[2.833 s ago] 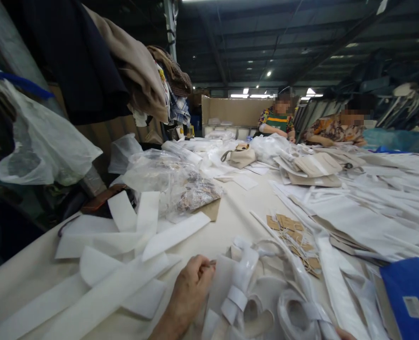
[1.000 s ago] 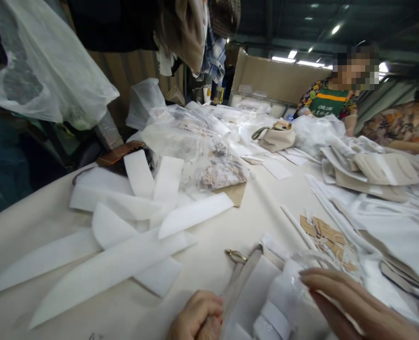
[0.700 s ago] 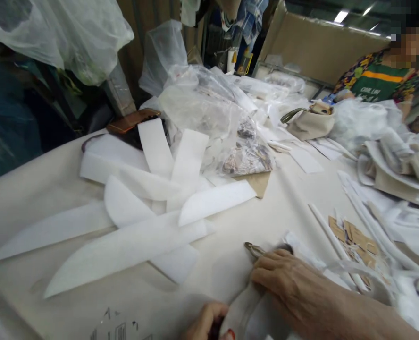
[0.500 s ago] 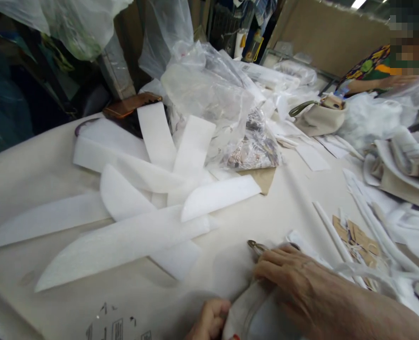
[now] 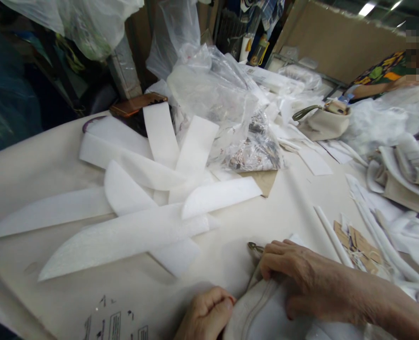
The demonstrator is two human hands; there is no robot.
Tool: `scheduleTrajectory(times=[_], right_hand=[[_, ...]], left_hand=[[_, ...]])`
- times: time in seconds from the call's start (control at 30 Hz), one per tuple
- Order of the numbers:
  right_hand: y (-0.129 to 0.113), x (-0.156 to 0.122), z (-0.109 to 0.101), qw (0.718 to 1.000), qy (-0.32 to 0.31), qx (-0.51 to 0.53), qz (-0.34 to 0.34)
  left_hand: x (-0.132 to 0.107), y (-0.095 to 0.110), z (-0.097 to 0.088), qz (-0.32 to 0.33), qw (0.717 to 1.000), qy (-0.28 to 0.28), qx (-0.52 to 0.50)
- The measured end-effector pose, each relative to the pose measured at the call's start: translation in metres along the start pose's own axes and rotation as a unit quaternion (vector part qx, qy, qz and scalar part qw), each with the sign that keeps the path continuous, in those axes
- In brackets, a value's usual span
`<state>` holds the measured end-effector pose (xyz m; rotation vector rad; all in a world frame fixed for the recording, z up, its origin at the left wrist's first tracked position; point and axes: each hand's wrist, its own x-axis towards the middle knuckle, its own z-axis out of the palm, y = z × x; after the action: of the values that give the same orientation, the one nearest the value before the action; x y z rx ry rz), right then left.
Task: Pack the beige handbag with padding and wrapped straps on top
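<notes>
At the lower edge, my left hand [image 5: 209, 311] is closed, pinching the left edge of a beige fabric bag [image 5: 247, 314] with a stitched, curved rim and a white inside. My right hand [image 5: 290, 267] reaches in from the right. Its fingers curl over the bag's far edge, while its thumb lies over the white inside. A bronze-coloured metal clip [image 5: 255, 247] pokes out just beyond the right fingertips. The bag's lower part is cut off by the frame.
White stiff cut pieces [image 5: 124, 241] overlap on the table [image 5: 287, 212] at left. Behind them are clear plastic bags [image 5: 213, 89] and a brown wallet-like item [image 5: 137, 105]. Brown tags [image 5: 358, 245], white strips and folded fabric [image 5: 404, 174] lie right. Another person's arm [image 5: 372, 89] shows far right.
The view has shifted slightly. My left hand has come up further into the picture, with more of the bag's rim showing. The right fingers have moved a little along the bag's edge.
</notes>
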<state>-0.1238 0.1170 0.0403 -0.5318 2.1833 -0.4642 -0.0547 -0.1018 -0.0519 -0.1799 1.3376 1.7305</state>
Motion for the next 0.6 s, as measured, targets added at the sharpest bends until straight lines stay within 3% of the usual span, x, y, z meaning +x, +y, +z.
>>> scheduleTrajectory(times=[0.07, 0.17, 0.23, 0.43, 0.5, 0.57, 0.6], right_hand=[[-0.003, -0.003, -0.002, 1.0, -0.001, -0.015, 0.009], [-0.011, -0.008, -0.004, 0.998, -0.008, -0.041, 0.038], [-0.016, -0.013, -0.005, 0.996, -0.006, -0.064, 0.06], [-0.023, -0.033, 0.002, 0.991, 0.048, -0.118, 0.045], [-0.027, -0.042, 0.005, 0.989, 0.077, -0.125, 0.034], [-0.035, -0.052, 0.008, 0.988, 0.093, -0.122, 0.025], [-0.039, -0.057, 0.009, 0.988, 0.099, -0.117, 0.023]], left_hand=[[0.001, 0.006, 0.002, 0.012, 0.999, 0.007, 0.043], [0.004, 0.013, 0.006, 0.105, 0.981, 0.024, 0.162], [0.008, 0.017, 0.011, 0.132, 0.97, 0.023, 0.204], [0.014, 0.025, 0.036, -0.014, 0.987, -0.042, 0.155], [0.013, 0.023, 0.045, -0.058, 0.986, -0.089, 0.132], [0.01, 0.021, 0.054, -0.059, 0.986, -0.145, 0.063], [0.007, 0.022, 0.058, -0.03, 0.984, -0.169, 0.036]])
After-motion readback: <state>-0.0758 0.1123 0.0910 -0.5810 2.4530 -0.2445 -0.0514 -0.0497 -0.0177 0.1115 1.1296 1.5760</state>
